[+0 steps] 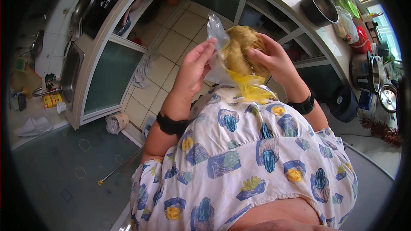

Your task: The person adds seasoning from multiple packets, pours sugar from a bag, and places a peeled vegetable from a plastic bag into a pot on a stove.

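Observation:
In front of my chest I hold up a bundle of potatoes [237, 51] in a yellow mesh bag [253, 89], whose loose netting hangs down toward my patterned top. My right hand [280, 64] is wrapped round its right side, thumb across the front. A clear plastic bag [217, 30] stands up along the bundle's left side. The thumb and fingers of my left hand [192, 66] pinch its edge. How far the plastic goes round behind the potatoes is hidden.
Tiled floor [184, 28] lies beyond my hands, with a grey cloth [143, 72] on it. On the left counter is a sink [72, 75]. A dark pot [319, 7] and plastic bags [346, 25] stand on the right counter. Near the left cabinet sits a lined bin [116, 123].

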### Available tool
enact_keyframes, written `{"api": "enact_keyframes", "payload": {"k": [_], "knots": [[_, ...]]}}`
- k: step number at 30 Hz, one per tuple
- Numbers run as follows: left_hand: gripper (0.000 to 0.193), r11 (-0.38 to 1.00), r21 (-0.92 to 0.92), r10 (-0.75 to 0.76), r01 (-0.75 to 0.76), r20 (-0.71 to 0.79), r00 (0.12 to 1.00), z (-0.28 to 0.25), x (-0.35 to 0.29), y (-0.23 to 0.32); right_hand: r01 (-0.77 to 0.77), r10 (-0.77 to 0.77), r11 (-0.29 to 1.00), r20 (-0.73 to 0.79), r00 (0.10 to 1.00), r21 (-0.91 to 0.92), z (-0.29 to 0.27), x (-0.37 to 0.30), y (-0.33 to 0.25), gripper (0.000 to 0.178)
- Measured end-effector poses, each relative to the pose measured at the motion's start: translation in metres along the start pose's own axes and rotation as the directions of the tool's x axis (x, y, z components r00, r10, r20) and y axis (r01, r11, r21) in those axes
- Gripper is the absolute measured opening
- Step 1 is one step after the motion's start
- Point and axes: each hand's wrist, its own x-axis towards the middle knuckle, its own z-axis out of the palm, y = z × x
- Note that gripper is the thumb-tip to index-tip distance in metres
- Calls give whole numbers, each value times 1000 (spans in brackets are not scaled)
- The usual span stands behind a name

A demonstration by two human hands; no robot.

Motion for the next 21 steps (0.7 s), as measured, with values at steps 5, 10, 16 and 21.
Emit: {"api": "enact_keyframes", "payload": {"k": [5, 10, 16, 21], "knots": [[32, 942, 318, -174, 111, 178, 968, 5, -9, -2, -58, 60, 997, -59, 996, 46, -20, -11, 15, 57], [22, 956, 291, 48, -30, -52, 998, -35, -1, -4, 15, -14, 1000, -71, 997, 12, -1, -16, 46, 59], [24, 988, -54, 135, -144, -134, 982, 18, 16, 18, -257, 231, 927, 124, 965, 273, -42, 4, 34, 55], [33, 870, 344, 393, -353, -51, 918, 59, 38, 14, -327, 203, 755, 271, 941, 569, -56, 29, 23, 56]]}}
